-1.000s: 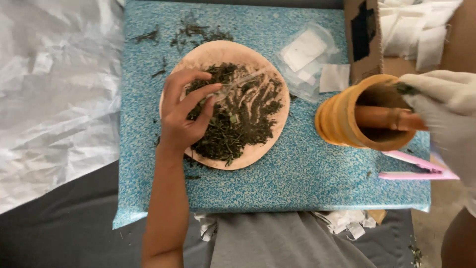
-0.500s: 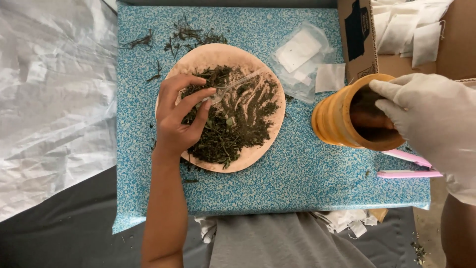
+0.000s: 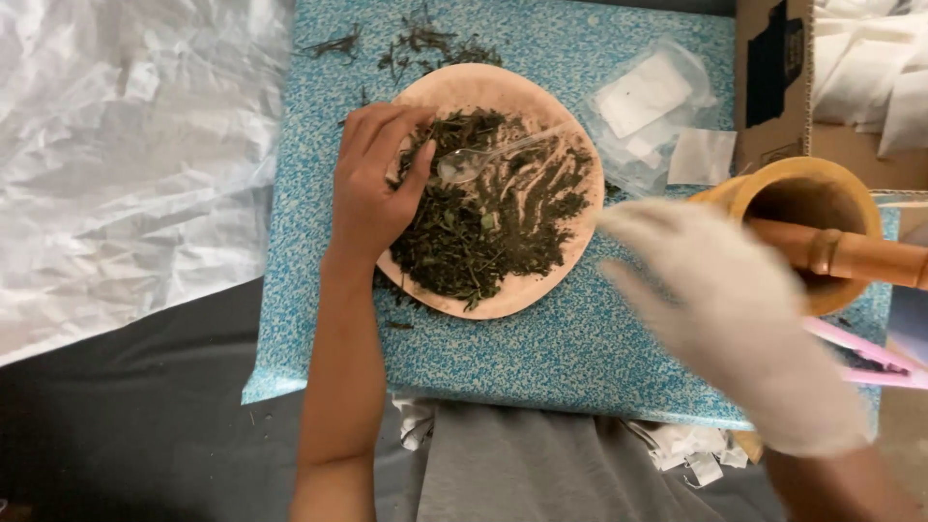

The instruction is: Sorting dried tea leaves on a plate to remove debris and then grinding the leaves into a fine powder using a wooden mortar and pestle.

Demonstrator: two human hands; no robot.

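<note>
The gloved right hand (image 3: 735,329) hovers blurred above the blue board (image 3: 541,358), fingers spread, holding nothing; the bare left hand (image 3: 372,188) rests in the dried herbs (image 3: 493,217) on the round plate (image 3: 503,87) (fingers loosely curled beside a clear plastic spoon (image 3: 483,159)); beyond stands the wooden mortar (image 3: 807,208) with its pestle (image 3: 851,256).

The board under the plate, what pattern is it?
The speckled foam board is mottled blue flecked with cream, clearest in the head view.
</note>
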